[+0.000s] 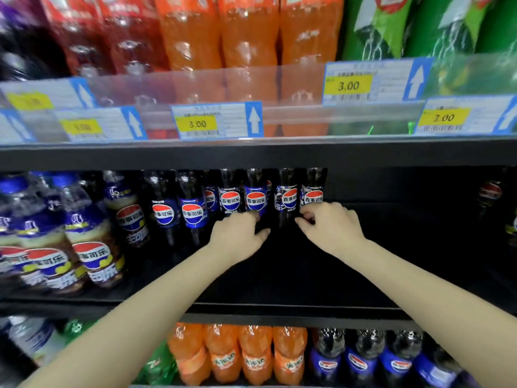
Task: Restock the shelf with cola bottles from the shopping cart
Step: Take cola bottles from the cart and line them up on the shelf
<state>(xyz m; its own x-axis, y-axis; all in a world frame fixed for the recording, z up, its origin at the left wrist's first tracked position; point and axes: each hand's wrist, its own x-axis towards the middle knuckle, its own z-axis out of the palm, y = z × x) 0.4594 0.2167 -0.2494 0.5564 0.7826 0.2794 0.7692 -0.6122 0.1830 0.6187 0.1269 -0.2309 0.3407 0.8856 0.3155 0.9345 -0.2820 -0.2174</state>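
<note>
1. Both forearms reach deep into the middle shelf, nearest the lens.
2. At far left stand cream-topped cola bottles, then a row of cola bottles already upright.
3. Left hand curls its fingers round the base of a bottle in that row.
4. Right hand pinches the last bottle low down.
5. Rightward the shelf is dark and mostly bare, so much restocking seems left; the cart is out of view.
</note>
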